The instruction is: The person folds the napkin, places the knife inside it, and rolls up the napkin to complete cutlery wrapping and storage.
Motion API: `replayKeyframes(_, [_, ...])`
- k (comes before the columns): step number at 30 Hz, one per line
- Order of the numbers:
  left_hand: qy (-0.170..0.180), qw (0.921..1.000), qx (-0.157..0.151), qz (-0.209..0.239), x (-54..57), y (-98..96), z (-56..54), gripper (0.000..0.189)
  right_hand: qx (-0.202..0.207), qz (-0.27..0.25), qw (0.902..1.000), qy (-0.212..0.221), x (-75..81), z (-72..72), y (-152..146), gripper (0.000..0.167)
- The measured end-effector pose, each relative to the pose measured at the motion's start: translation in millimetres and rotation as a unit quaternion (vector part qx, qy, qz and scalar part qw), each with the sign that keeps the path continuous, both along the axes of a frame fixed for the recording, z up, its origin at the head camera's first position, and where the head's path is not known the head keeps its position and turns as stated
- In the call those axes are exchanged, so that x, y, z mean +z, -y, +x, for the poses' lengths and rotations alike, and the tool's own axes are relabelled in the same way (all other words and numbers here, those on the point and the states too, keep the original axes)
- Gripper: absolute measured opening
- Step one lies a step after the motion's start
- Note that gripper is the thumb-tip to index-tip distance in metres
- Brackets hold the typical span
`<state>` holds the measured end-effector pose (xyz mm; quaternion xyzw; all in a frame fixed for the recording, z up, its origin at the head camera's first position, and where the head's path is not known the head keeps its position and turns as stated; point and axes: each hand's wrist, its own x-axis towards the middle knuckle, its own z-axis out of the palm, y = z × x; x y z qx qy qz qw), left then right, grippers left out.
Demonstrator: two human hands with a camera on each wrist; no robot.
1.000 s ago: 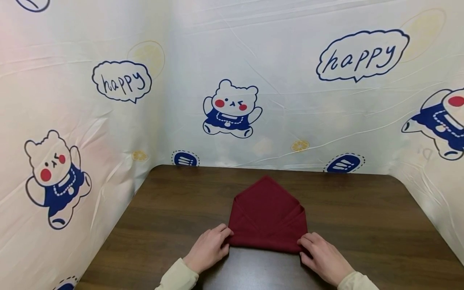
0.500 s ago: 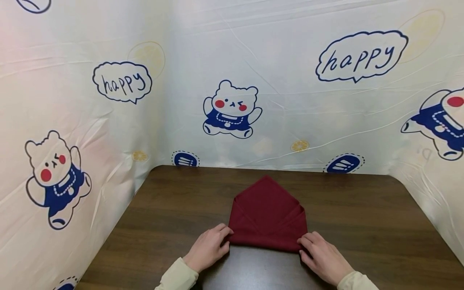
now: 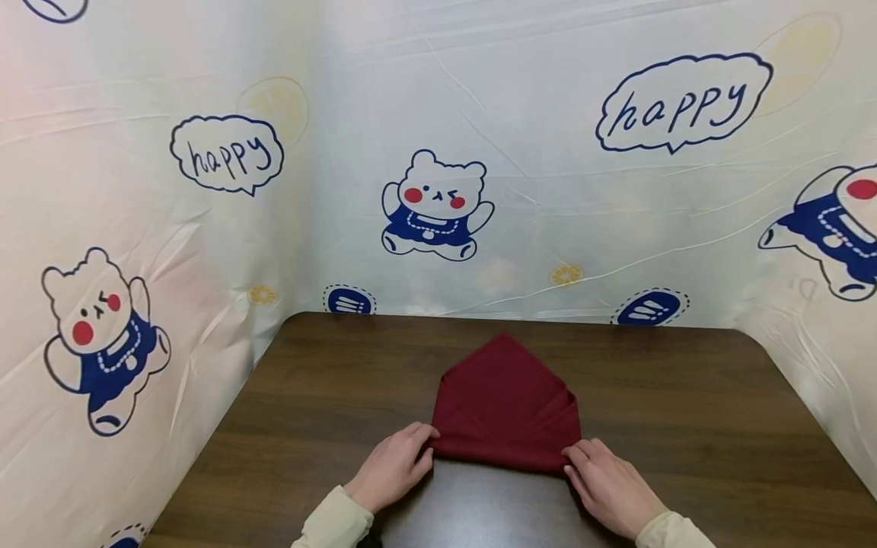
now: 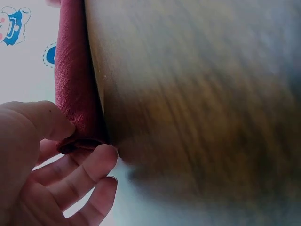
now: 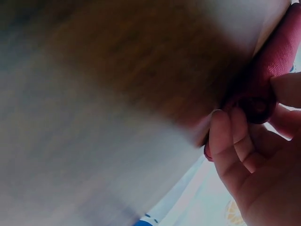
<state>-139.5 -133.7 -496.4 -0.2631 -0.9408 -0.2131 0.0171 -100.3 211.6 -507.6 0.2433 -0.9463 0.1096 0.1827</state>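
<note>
A dark red cloth point(image 3: 505, 403) lies on the table, its sides folded in and its far end a point. Along its near edge runs a thick rolled fold, whose end shows as a flattened coil in the left wrist view. My left hand point(image 3: 392, 466) holds the left end of this roll, thumb point(image 4: 54, 122) on one side and fingers point(image 4: 89, 174) on the other. At the right end, my right hand point(image 3: 613, 487) pinches the roll; its open spiral point(image 5: 256, 106) shows between thumb and fingers in the right wrist view.
The brown wooden table point(image 3: 329, 380) has rounded far corners. White curtains point(image 3: 534, 152) printed with bears, lemon slices and the word "happy" hang behind it and along both sides. Pale sleeves point(image 3: 337, 520) cover the wrists.
The near edge of the cloth has rolled slightly away from me, covering more of the lower folds. Both hands stay at its ends, almost in the same place.
</note>
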Motion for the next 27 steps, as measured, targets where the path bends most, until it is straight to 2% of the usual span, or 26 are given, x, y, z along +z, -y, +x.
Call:
replayKeyframes(4, [0.016,0.9998,-0.002,-0.008,1.7,0.5,-1.0,0.019,-0.008,-0.002,0.9999,0.008,0.4,0.1,1.4,0.016])
replayKeyframes(11, [0.040,0.9992,-0.002,-0.007,3.4,-0.1,-1.1,0.020,-0.033,0.006,0.9982,0.050,0.2,1.1,5.1,0.013])
replayKeyframes(18, [0.029,0.9994,0.007,-0.019,2.7,-1.9,0.0,0.021,-0.032,0.006,0.9991,0.027,-0.7,1.3,5.5,0.015])
replayKeyframes(27, [0.021,0.9992,0.018,-0.028,5.3,-4.6,2.5,0.020,-0.017,0.008,0.9997,0.018,3.8,1.8,2.4,0.014])
